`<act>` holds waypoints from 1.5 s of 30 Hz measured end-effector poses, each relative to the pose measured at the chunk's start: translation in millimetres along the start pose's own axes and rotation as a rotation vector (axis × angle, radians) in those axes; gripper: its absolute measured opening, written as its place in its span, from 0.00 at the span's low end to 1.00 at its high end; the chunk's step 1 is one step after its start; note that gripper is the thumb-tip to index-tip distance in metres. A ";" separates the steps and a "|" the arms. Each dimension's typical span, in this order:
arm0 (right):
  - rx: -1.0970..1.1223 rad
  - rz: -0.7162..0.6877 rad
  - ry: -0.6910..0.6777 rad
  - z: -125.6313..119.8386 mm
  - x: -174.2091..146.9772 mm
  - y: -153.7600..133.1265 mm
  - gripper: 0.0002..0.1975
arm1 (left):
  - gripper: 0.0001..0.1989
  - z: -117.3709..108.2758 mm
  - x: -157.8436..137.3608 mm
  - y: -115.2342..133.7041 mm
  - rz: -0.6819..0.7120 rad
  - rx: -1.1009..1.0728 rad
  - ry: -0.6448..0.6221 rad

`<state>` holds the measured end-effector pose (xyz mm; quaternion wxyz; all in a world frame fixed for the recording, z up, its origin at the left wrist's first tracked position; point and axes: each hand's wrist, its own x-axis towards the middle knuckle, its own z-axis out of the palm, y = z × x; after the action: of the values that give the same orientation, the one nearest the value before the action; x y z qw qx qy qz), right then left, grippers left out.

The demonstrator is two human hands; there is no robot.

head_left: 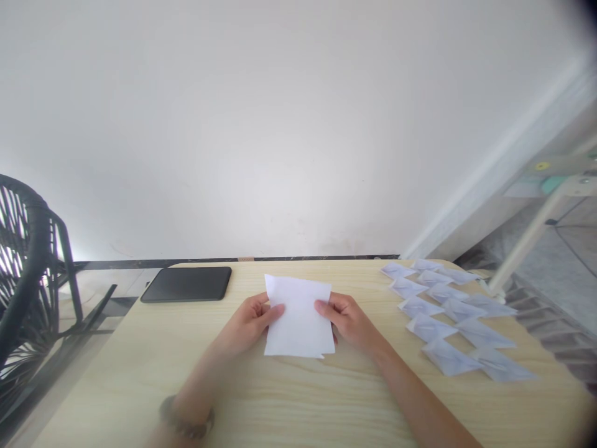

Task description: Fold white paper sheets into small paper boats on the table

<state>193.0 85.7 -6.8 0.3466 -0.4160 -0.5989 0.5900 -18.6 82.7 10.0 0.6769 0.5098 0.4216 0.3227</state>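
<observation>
A white sheet of paper [299,323] is held up over the middle of the table, its edges slightly uneven and a small notch showing at the lower right corner. My left hand [252,320] grips its left edge, thumb on the front and fingers behind. On the opposite edge, my right hand [344,317] pinches it in the same way. Whether there is more than one layer of paper I cannot tell. To the right of my right hand lie several folded white paper pieces [450,358], set out in rows.
A black phone or tablet [186,284] lies at the back left of the light wooden table [289,404]. A black woven chair [32,261] stands to the left. Behind the table rises a white wall [280,137]. A pale metal frame [527,242] stands at the right.
</observation>
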 end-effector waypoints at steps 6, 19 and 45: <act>-0.147 -0.215 0.060 -1.4 1.3 2.1 0.16 | 0.24 -5.1 1.5 0.3 -0.096 -0.243 -0.018; -0.201 -0.117 0.176 7.2 -1.4 -3.8 0.16 | 0.13 10.6 4.9 -4.2 0.078 0.168 0.221; -0.305 -0.098 0.233 17.6 4.7 0.5 0.10 | 0.15 14.2 3.9 -1.5 -0.054 0.132 0.188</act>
<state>175.2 82.7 -8.8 0.3749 -0.4995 -0.6567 0.4227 -4.1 79.7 9.4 0.6077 0.5092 0.5172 0.3223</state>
